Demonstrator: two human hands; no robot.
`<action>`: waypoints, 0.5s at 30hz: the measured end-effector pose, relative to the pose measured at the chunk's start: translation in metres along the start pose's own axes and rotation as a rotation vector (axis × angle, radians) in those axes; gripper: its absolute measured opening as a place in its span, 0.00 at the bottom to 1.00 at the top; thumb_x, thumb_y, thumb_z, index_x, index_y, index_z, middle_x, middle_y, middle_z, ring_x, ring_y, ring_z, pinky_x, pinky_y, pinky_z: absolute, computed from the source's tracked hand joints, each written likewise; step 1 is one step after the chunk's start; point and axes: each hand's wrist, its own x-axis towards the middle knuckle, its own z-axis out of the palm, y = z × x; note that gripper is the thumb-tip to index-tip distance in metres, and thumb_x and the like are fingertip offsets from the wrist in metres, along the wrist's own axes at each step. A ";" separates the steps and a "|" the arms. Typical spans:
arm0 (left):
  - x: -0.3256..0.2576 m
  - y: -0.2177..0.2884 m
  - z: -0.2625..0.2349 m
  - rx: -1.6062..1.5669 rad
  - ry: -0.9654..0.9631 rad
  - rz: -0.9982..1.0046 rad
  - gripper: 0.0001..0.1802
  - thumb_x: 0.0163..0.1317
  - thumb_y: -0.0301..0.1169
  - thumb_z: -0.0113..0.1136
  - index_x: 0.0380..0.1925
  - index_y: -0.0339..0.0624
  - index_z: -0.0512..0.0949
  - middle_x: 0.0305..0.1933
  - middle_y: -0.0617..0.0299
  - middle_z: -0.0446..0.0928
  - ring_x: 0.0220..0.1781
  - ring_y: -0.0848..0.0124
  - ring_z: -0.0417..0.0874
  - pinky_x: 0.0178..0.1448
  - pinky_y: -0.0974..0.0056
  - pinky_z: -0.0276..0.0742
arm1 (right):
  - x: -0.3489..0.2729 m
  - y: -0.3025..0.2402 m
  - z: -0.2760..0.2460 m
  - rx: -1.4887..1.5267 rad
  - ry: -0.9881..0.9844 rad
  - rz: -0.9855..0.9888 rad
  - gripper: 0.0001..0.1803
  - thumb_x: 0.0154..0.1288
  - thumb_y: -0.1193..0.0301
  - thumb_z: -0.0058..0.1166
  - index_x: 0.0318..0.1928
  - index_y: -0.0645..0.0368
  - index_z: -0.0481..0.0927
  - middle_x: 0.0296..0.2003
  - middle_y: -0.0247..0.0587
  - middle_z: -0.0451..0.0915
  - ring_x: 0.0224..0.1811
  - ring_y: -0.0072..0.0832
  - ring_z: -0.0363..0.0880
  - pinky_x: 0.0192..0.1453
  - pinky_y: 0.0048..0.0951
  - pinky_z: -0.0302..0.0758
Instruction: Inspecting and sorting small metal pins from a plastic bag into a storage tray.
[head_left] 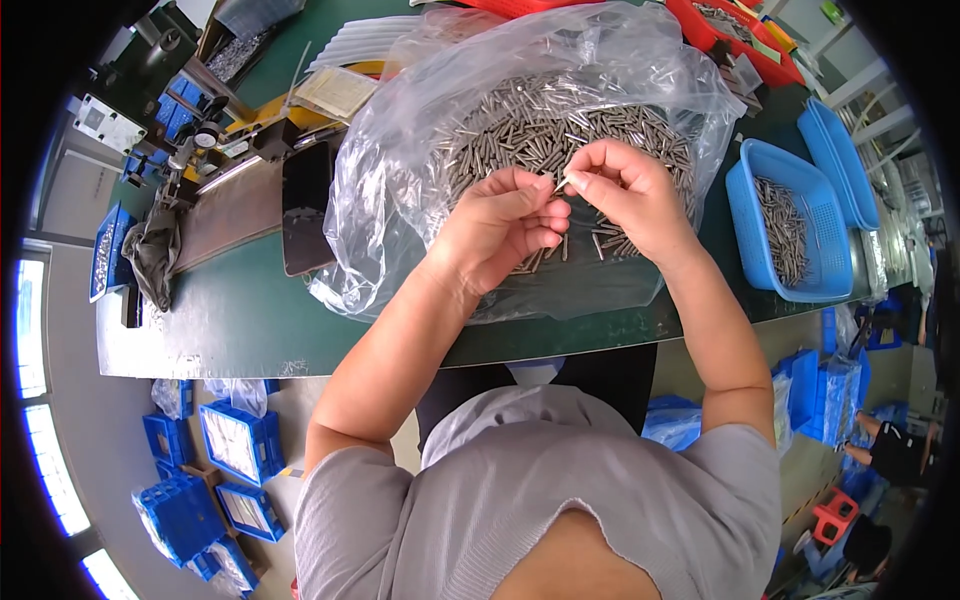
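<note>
My two hands meet over a heap of small grey metal pins (530,135), which lies on a clear plastic bag (372,205) spread open on the green table (230,320). Thumb and forefinger of my right hand (640,205) are closed on one slim metal pin (563,184). The pin's other end reaches the fingertips of my left hand (490,228), where thumb and forefinger pinch it too. The other fingers of that hand curl loosely below. A few loose pins lie on the bag under my hands.
At the right stands a blue basket (842,272) with more pins, beside another blue basket (842,160). Red trays (775,70) are at the back right. To the left lie a dark flat slab (306,215), a measuring stand (215,90) and a grey cloth (153,255).
</note>
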 end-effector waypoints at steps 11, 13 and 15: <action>0.000 0.000 0.001 -0.059 -0.043 0.053 0.04 0.62 0.28 0.54 0.32 0.39 0.73 0.29 0.54 0.78 0.30 0.67 0.80 0.33 0.67 0.80 | -0.006 -0.003 -0.002 -0.063 -0.032 -0.097 0.05 0.61 0.79 0.51 0.38 0.63 0.74 0.32 0.30 0.75 0.35 0.15 0.73 0.42 0.18 0.70; -0.001 0.001 0.006 -0.077 -0.072 0.063 0.04 0.62 0.28 0.53 0.32 0.38 0.73 0.29 0.53 0.78 0.31 0.67 0.80 0.34 0.67 0.80 | -0.007 -0.002 -0.001 -0.072 -0.005 -0.123 0.05 0.61 0.78 0.50 0.38 0.63 0.74 0.32 0.30 0.75 0.35 0.15 0.73 0.42 0.17 0.70; -0.002 0.002 0.007 -0.097 -0.071 0.068 0.04 0.62 0.28 0.53 0.32 0.38 0.73 0.29 0.53 0.78 0.31 0.66 0.80 0.35 0.66 0.80 | -0.006 -0.002 0.000 -0.081 0.022 -0.151 0.05 0.62 0.78 0.50 0.39 0.63 0.73 0.32 0.30 0.75 0.36 0.15 0.73 0.42 0.17 0.70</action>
